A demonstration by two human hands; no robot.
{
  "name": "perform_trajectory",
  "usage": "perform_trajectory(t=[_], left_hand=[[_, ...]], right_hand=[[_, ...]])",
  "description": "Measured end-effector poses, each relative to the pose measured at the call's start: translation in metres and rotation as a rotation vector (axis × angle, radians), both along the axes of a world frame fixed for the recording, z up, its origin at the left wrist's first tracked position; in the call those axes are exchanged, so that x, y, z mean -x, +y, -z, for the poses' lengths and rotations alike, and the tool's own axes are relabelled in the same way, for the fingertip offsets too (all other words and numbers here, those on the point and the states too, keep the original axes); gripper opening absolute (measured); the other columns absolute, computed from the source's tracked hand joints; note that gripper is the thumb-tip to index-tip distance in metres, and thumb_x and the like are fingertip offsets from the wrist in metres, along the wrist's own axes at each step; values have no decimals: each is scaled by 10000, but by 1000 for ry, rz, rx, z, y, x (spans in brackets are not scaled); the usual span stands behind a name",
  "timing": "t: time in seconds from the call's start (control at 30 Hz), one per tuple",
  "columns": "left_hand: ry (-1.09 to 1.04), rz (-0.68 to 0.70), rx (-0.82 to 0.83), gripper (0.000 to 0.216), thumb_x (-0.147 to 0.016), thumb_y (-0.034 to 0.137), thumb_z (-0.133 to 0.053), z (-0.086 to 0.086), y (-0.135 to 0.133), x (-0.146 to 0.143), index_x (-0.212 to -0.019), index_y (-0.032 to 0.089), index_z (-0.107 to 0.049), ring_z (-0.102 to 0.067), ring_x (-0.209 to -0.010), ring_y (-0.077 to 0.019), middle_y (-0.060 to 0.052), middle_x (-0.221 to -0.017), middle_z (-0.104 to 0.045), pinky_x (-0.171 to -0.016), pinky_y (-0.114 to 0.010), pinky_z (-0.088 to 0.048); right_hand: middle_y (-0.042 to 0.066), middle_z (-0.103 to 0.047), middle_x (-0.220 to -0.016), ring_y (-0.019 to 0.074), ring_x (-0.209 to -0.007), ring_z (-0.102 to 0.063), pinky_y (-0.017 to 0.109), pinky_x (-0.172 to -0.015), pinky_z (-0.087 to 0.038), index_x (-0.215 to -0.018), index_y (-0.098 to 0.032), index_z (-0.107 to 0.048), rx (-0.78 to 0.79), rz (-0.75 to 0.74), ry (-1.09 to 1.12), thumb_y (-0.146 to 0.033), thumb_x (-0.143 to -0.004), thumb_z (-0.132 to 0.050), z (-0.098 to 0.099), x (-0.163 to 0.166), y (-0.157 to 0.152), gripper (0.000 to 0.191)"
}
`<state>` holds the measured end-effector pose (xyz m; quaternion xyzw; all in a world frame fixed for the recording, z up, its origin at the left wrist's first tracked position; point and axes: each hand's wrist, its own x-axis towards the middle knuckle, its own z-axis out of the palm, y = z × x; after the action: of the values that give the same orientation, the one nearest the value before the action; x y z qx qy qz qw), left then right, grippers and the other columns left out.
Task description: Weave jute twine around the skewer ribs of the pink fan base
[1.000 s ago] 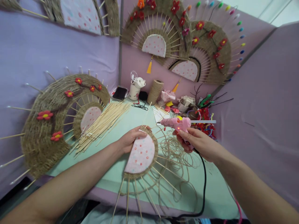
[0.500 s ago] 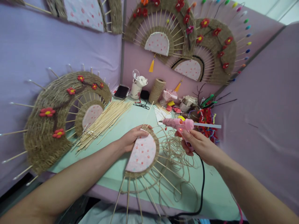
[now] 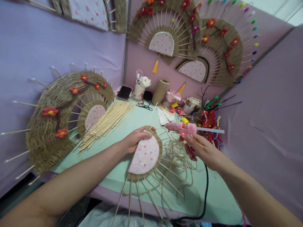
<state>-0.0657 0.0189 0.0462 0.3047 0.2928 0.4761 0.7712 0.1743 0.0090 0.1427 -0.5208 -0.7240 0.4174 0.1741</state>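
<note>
My left hand (image 3: 139, 138) grips the upper end of a half-round fan (image 3: 145, 154), its thumb on the pink dotted face. Twine edges the curve, and thin sticks fan out from it toward the table's front edge. In my right hand (image 3: 199, 146) is a pink glue gun (image 3: 181, 127), fingers wrapped round its handle. A white glue stick (image 3: 210, 130) pokes out of its back, and a small light glows orange on its side. The nozzle points left, above the fan's upper right side and apart from it. Loose twine (image 3: 178, 151) lies tangled beneath the gun.
A bundle of thin sticks (image 3: 106, 126) lies left of the fan. A finished twine fan (image 3: 54, 126) leans at the left. Along the back stand a phone (image 3: 124, 92), a white bottle (image 3: 141, 87) and a twine spool (image 3: 161, 91). The gun's black cord (image 3: 205, 192) runs down the right.
The glue gun has tipped slightly and sunk a little, so its handle shows less. My left hand still holds the fan in the same place. The whole view has shifted slightly.
</note>
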Motion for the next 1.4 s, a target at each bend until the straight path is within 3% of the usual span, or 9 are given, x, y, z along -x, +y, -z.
perform_trajectory(t=[0.9, 1.0, 1.13, 1.23, 1.33, 1.4], left_hand=[[12, -12, 7, 396, -624, 83, -679, 0, 1, -1, -1010, 148, -623, -618, -609, -143, -33, -750, -669, -609, -267, -478], [2, -19, 10, 389, -624, 79, -679, 1, 2, 0, -1003, 147, -625, -622, -624, -148, -34, -759, -671, -619, -271, -480], [-7, -38, 25, 391, -627, 76, -677, -1, 3, 3, -1006, 156, -626, -625, -623, -146, -23, -744, -667, -620, -268, -482], [-3, -59, 24, 413, -640, 74, -671, -4, 3, 4, -1040, 166, -623, -625, -621, -140, -16, -745, -662, -614, -259, -487], [-3, -65, 21, 435, -662, 75, -662, -6, 3, 5, -1084, 170, -615, -632, -643, -144, -22, -775, -667, -625, -264, -501], [-13, -78, 29, 415, -675, 68, -655, -7, 5, 5, -1077, 164, -619, -639, -662, -144, -27, -793, -674, -645, -265, -510]], right_hand=[[-34, -497, -497, 118, -428, -441, 255, -443, -322, -860, -189, -530, -22, 50, 16, -671, -855, -391, 6, -6, 3, 501], [-18, -492, -506, 125, -453, -428, 269, -467, -333, -795, -194, -552, -88, 103, 72, -659, -864, -390, 1, -17, -2, 497], [22, -478, -496, 149, -495, -405, 299, -492, -336, -588, -221, -497, -307, 250, 24, -674, -868, -333, -1, -52, -11, 557], [32, -482, -529, 164, -504, -420, 312, -502, -369, -556, -234, -476, -372, 276, -156, -663, -859, -353, 17, -93, -15, 540], [66, -570, -697, 225, -634, -538, 360, -597, -461, -755, -221, -577, -448, 289, -341, -625, -786, -489, 54, -134, -20, 414], [102, -593, -795, 270, -738, -584, 413, -697, -491, -769, -216, -588, -490, 302, -468, -597, -746, -507, 84, -156, -25, 390]])
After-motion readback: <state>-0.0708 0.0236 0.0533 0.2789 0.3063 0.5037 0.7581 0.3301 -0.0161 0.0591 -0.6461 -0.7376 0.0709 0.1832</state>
